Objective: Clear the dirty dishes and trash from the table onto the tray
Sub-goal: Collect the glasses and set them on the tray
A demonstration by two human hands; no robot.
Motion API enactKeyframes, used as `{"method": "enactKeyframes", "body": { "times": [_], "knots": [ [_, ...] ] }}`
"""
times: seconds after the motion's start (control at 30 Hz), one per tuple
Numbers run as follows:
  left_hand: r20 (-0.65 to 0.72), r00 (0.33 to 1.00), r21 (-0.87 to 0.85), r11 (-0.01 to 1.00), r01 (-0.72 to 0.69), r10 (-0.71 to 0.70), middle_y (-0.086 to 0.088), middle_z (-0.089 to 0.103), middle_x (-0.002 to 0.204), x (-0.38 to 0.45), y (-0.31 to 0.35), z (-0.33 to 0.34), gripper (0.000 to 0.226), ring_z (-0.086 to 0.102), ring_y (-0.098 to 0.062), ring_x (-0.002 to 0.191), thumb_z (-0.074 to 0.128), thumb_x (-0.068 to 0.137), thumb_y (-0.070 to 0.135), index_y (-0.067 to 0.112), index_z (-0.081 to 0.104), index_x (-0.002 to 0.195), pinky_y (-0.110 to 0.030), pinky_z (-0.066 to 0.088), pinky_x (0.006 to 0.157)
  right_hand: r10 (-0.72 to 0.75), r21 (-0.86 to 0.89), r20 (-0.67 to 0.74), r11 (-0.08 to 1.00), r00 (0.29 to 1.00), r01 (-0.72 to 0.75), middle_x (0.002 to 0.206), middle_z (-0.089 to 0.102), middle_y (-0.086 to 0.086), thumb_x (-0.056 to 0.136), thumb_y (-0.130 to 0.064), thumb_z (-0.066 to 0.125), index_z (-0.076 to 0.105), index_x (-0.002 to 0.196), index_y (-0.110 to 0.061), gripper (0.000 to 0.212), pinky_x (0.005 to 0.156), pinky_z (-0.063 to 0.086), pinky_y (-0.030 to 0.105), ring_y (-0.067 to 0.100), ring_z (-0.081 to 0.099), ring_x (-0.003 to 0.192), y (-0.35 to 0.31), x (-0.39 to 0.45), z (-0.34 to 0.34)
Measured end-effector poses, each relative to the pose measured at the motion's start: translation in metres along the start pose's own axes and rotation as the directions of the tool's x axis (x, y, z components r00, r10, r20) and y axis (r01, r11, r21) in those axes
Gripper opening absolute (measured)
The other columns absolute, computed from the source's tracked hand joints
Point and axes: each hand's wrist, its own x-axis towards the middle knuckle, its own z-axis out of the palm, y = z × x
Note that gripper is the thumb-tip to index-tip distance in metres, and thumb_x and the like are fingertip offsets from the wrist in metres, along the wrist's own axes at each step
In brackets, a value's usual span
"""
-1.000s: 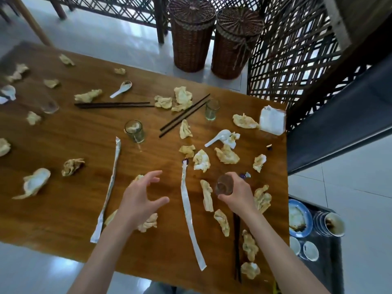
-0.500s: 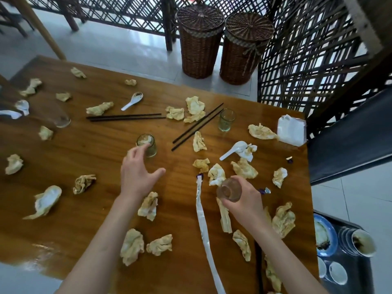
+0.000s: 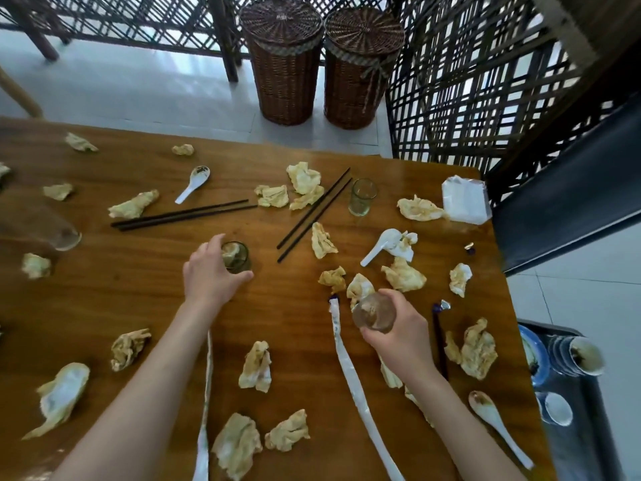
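Left hand (image 3: 211, 272) was wrapped round the small glass with a tissue wad in it (image 3: 236, 257) at mid-frame, fingers curled behind it and thumb hooked along the near side, the glass standing on the worktop (image 3: 145, 300). Right hand (image 3: 399, 333) gripped an empty tumbler (image 3: 374, 312) off the surface, fingers curled round its base end, mouth tipped toward the camera. I'd say the trick here was to lift the stuffed glass straight up so the wad stayed in, then take both over to the dark tray (image 3: 586, 407) at the lower right edge, where a blue-rimmed plate (image 3: 536, 355) and a stack of cups (image 3: 577, 355) already sat. Watch the chopsticks (image 3: 314, 216) just right of that glass. No readable brand or writing anywhere; the paper sleeve (image 3: 350, 369) had faint print too blurred to read.
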Motion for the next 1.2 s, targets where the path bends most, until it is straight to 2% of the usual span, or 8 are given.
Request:
{"method": "enactKeyframes", "body": {
  "times": [0.23,0.37,0.47,0.63,0.8,0.97,1.03,1.2],
  "knots": [
    [0.003,1.000,-0.023,1.000,-0.015,0.015,-0.010,0.061,0.120,0.002,0.002,0.000,0.070,0.056,-0.027,0.113,0.084,0.067,0.028,0.012,0.050,0.127,-0.044,0.047,0.095,0.048,-0.008,-0.028,0.999,0.998,-0.048,0.102,0.051,-0.019,0.064,-0.026,0.085,0.052,0.120,-0.025,0.065,0.073,0.036,0.004,0.000,0.049,0.096,-0.001,-0.007,0.001],
    [-0.016,0.999,-0.031,0.999,-0.040,0.040,-0.009,0.063,0.115,-0.001,-0.001,-0.002,0.067,0.058,-0.026,0.108,0.084,0.066,0.032,0.013,0.053,0.122,-0.044,0.049,0.091,0.058,-0.012,-0.036,0.998,0.998,-0.058,0.099,0.054,-0.017,0.064,-0.027,0.084,0.053,0.115,-0.027,0.060,0.068,0.036,0.005,0.001,0.051,0.092,-0.002,-0.013,-0.001],
    [-0.031,0.996,-0.028,0.996,-0.088,0.088,-0.008,0.065,0.111,-0.010,-0.006,-0.003,0.066,0.059,-0.025,0.104,0.083,0.065,0.037,0.013,0.055,0.120,-0.045,0.050,0.089,0.060,-0.011,-0.049,0.998,0.997,-0.061,0.097,0.055,-0.016,0.064,-0.027,0.082,0.053,0.113,-0.026,0.057,0.069,0.038,0.007,0.003,0.053,0.091,-0.003,-0.017,-0.006],
    [-0.034,0.985,-0.047,0.984,-0.173,0.171,-0.005,0.066,0.105,-0.028,0.000,-0.011,0.066,0.060,-0.023,0.098,0.084,0.062,0.042,0.014,0.057,0.115,-0.048,0.051,0.086,0.101,-0.002,-0.090,0.995,0.991,-0.102,0.099,0.052,-0.017,0.064,-0.031,0.082,0.051,0.116,-0.027,0.061,0.068,0.035,0.005,0.001,0.049,0.092,0.002,-0.026,-0.013],
    [-0.008,0.956,-0.091,0.952,-0.293,0.293,-0.001,0.066,0.099,-0.054,0.034,-0.018,0.061,0.059,-0.019,0.093,0.084,0.059,0.045,0.021,0.059,0.109,-0.045,0.052,0.082,0.149,0.020,-0.150,0.989,0.977,-0.147,0.090,0.045,-0.028,0.063,-0.036,0.082,0.048,0.111,-0.036,0.059,0.065,0.033,0.004,-0.004,0.046,0.082,0.013,-0.037,-0.028],
    [0.051,0.921,-0.109,0.919,-0.378,0.385,0.003,0.065,0.097,-0.087,0.084,-0.009,0.060,0.058,-0.016,0.091,0.085,0.057,0.048,0.025,0.059,0.106,-0.044,0.051,0.084,0.173,0.050,-0.165,0.985,0.971,-0.167,0.108,0.057,-0.014,0.066,-0.035,0.082,0.050,0.121,-0.027,0.064,0.084,0.047,0.020,0.005,0.054,0.101,0.037,-0.050,-0.050],
    [0.089,0.905,-0.117,0.907,-0.404,0.415,0.007,0.064,0.096,-0.105,0.106,0.000,0.059,0.057,-0.014,0.090,0.084,0.056,0.049,0.028,0.060,0.105,-0.043,0.051,0.084,0.181,0.069,-0.172,0.983,0.968,-0.172,0.114,0.060,-0.009,0.066,-0.031,0.082,0.051,0.123,-0.025,0.065,0.087,0.047,0.023,0.010,0.055,0.106,0.051,-0.056,-0.063],
    [0.132,0.861,-0.164,0.867,-0.470,0.492,0.010,0.062,0.093,-0.152,0.155,0.028,0.059,0.059,-0.014,0.088,0.082,0.056,0.050,0.028,0.060,0.106,-0.041,0.050,0.084,0.162,0.119,-0.191,0.983,0.968,-0.142,0.111,0.062,-0.008,0.064,-0.029,0.082,0.053,0.120,-0.025,0.062,0.090,0.050,0.031,0.012,0.056,0.105,0.088,-0.069,-0.098]
  ]
}}
